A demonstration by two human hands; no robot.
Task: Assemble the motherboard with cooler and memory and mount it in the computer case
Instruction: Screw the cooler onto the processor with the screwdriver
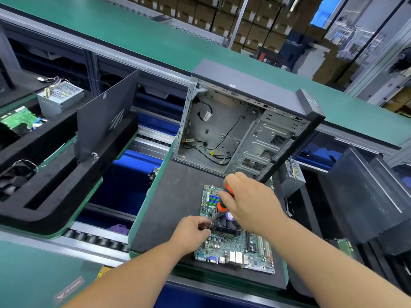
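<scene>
A green motherboard lies flat on a dark foam pallet in front of me. A black cooler with a fan sits on the board. My right hand grips an orange-and-black screwdriver, its tip pointing down at the cooler's left corner. My left hand pinches near that same corner, by the screwdriver tip. Behind the board stands the open computer case, its side off and loose cables inside.
A dark side panel stands upright on the neighbouring pallet to the left, with a power supply and another green board beyond. Another power supply sits right of the case. A roller conveyor runs beneath.
</scene>
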